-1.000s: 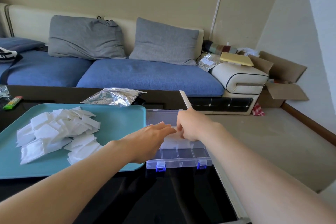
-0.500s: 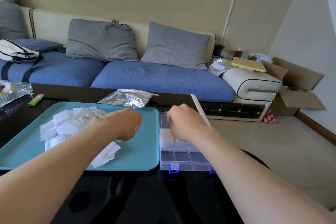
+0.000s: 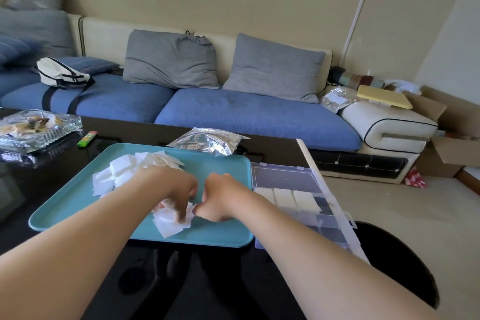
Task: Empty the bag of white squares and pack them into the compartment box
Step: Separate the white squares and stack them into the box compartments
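Both hands were over the teal tray on the dark table: the left hand had its fingers curled down onto a few white squares near the tray's front edge, pinching at them, while the right hand sat just beside it in a loose fist (whether it had hold of a square could not be told). More squares lay heaped at the tray's far left, the silver bag lay behind the tray, and the clear compartment box stood open, touching the tray's right edge, with white squares filling its middle row.
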Available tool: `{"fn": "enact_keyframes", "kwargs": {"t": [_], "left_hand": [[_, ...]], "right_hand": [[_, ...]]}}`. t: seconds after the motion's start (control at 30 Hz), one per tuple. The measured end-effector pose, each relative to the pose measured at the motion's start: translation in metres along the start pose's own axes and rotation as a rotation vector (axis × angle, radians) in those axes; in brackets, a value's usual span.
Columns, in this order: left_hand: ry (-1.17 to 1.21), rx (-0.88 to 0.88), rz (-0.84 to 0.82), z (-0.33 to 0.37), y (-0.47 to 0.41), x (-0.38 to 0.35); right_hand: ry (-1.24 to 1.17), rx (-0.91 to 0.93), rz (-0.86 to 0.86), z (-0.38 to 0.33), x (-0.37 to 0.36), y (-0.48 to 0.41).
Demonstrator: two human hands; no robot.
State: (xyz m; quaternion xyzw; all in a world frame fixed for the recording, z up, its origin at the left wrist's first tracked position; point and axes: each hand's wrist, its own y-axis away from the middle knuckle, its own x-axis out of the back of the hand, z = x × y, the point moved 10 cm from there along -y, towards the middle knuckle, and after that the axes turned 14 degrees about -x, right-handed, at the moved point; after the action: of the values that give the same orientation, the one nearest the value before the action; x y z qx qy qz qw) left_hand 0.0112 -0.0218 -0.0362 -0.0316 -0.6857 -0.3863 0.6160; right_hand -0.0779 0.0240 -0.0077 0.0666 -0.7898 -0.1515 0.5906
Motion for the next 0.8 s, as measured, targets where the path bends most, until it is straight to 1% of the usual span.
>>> {"fn": "enact_keyframes", "kwargs": {"t": [0.13, 0.23, 0.37, 0.47, 0.53, 0.67, 0.73, 0.8], "left_hand": [[-0.015, -0.045, 0.05, 0.002, -0.005, 0.004], [0.027, -0.075, 0.077, 0.007, -0.009, 0.007], [0.07, -0.126, 0.128, 0.012, -0.013, 0.013], [0.144, -0.177, 0.186, 0.018, -0.011, 0.02], [0.212, -0.228, 0.208, 0.026, -0.012, 0.024], [0.281, -0.278, 0.211, 0.032, -0.013, 0.027], [0.228, -0.273, 0.211, 0.032, -0.013, 0.027], [0.143, -0.245, 0.221, 0.031, -0.013, 0.026]], "right_hand": [[-0.045, -0.049, -0.019, -0.001, -0.003, -0.009], [-0.074, -0.08, -0.05, 0.001, -0.01, -0.019], [-0.251, -0.173, -0.125, 0.018, -0.018, -0.033], [-0.372, -0.231, -0.086, 0.034, -0.012, -0.039], [-0.355, -0.238, -0.035, 0.042, -0.004, -0.04], [-0.185, -0.171, 0.078, 0.051, 0.012, -0.039], [-0.15, -0.125, 0.143, 0.053, 0.021, -0.034], [-0.134, -0.086, 0.152, 0.055, 0.027, -0.028]]}}
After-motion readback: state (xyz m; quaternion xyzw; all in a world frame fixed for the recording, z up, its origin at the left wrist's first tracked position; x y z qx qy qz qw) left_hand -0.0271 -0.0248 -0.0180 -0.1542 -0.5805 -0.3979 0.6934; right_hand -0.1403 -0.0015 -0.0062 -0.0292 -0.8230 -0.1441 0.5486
